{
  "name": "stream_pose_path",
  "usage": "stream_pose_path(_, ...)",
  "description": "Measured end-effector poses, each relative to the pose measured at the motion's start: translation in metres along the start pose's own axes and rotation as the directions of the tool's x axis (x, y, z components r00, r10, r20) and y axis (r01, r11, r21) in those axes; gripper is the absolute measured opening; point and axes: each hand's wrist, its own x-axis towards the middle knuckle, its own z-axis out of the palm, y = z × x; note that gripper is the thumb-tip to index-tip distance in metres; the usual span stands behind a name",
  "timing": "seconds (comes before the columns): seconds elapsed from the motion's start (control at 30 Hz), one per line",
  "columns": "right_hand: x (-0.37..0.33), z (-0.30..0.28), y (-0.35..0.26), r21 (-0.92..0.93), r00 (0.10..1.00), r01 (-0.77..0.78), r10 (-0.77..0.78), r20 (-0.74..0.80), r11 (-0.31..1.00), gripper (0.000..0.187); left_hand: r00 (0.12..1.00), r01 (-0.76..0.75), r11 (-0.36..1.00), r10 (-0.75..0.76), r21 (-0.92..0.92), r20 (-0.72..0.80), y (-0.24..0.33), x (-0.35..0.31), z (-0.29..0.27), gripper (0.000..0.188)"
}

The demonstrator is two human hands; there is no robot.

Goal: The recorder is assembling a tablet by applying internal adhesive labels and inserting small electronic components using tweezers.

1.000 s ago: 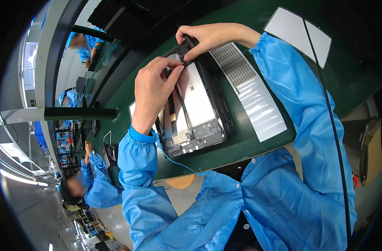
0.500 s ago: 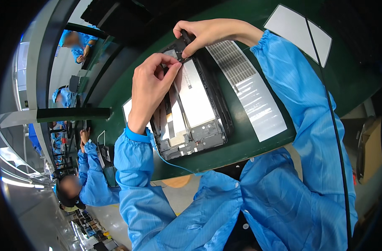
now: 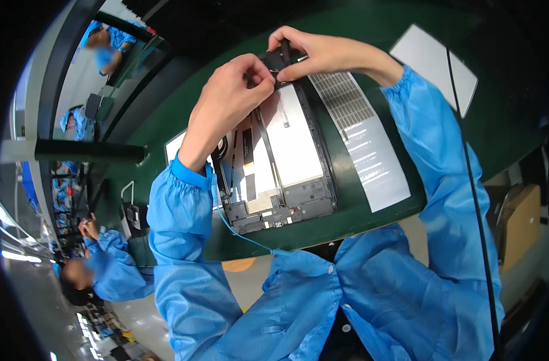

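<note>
An opened tablet [image 3: 294,141] lies on the green bench before me, its silver-white inner panel, dark ribbon cables and black frame exposed. At its far end my left hand [image 3: 229,99] is closed in a pinch; whatever sits between thumb and forefinger is too small to make out. My right hand [image 3: 322,55] grips the tablet's far black edge, thumb on the near side and fingers curled over beyond it. The two sets of fingertips almost meet there and hide that corner. A blue wrist strap [image 3: 190,174] with a thin cord circles my left wrist.
Right of the tablet lies a label sheet [image 3: 361,135] with a grid of small rectangles. A white board [image 3: 437,66] rests farther right, and a black cable [image 3: 467,144] hangs across that side. Co-workers in blue sit at left; a cardboard box [image 3: 520,222] stands low at right.
My view has shifted slightly, so the bench and tablet sit a little differently. Both hands remain at the tablet's far end, the left one pinching closer to the right fingertips.
</note>
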Motion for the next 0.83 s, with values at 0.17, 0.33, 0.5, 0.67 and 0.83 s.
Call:
stream_pose_path(0.17,-0.019,0.007,0.038,0.211,0.965,0.093,-0.036,-0.260,0.973,0.078,0.960,-0.246,0.969,0.244,0.004,-0.139,-0.018,-0.003,-0.008,0.038)
stream_pose_path(0.33,-0.091,0.043,-0.009,0.227,0.877,0.125,0.000,-0.481,0.966,0.052,0.894,-0.251,0.933,0.122,-0.257,-0.431,-0.061,-0.109,-0.004,0.063)
stream_pose_path(0.5,-0.111,0.093,-0.057,0.283,0.928,0.076,0.036,-0.370,0.956,0.041,0.985,-0.122,0.696,-0.002,-0.707,-0.173,-0.045,-0.153,0.040,0.073)
stream_pose_path(0.67,-0.100,0.098,-0.094,0.402,0.899,0.071,0.115,-0.422,0.913,0.038,0.898,-0.396,0.742,0.188,-0.541,-0.399,-0.062,-0.148,0.050,0.080)
stream_pose_path(0.83,-0.041,0.070,-0.126,0.474,0.893,0.176,0.063,-0.446,0.863,0.039,0.865,-0.474,0.407,0.049,-0.781,-0.499,-0.062,-0.143,0.054,0.084)
